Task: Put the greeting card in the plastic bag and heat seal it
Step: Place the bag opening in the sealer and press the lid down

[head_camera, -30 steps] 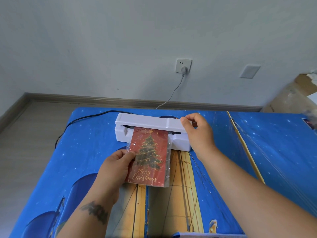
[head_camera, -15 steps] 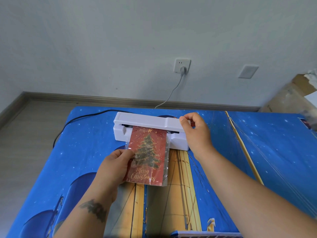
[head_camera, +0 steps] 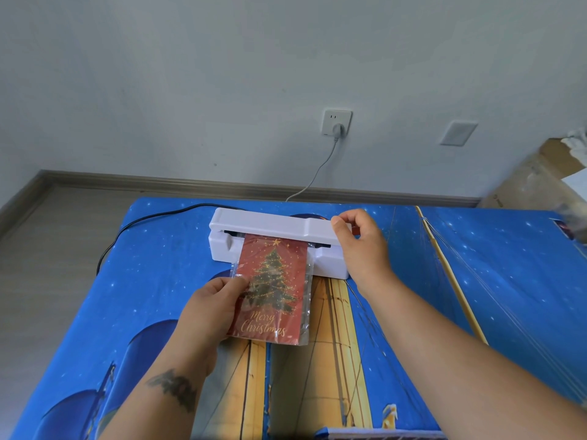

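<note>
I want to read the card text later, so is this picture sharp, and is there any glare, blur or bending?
Head view: the card is sharp, "Merry Christmas" readable; the bag shows small glints along its edge, no heavy glare; soft, even light, faint shadows; the box at far right is smeared; wide-angle bending curves the baseboard.

I see a table [head_camera: 165, 281] covered by a blue starry cloth with a yellow tower print. A white heat sealer [head_camera: 270, 228] sits on it near the far edge, its black cord [head_camera: 152, 217] trailing left across the cloth and off the table's side.
</note>
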A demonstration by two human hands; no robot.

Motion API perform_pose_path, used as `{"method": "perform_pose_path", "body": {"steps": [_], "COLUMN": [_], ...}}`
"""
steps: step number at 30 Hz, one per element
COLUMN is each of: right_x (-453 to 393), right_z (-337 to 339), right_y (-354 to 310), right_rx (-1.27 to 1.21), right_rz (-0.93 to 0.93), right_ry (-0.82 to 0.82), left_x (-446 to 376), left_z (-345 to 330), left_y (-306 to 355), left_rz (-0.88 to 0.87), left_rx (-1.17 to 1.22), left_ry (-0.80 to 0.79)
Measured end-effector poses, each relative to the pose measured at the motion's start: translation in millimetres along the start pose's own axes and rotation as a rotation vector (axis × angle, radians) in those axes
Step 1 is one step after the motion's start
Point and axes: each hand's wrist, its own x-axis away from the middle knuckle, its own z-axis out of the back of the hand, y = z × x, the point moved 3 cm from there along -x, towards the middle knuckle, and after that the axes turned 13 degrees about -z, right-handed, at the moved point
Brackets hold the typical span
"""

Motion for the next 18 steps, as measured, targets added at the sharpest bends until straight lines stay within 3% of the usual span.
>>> {"method": "perform_pose_path", "body": {"steps": [18], "right_x": [1.2], "right_z": [-0.5], "right_y": [0.6], "right_rx": [-0.015], "right_rz": [-0.014], "right_ry": [-0.007], "left_x": [1.2], "left_z": [0.0], "left_y": [2.4], "left_rz": [-0.010], "left_rx": [-0.028], "left_ry": [-0.002]}}
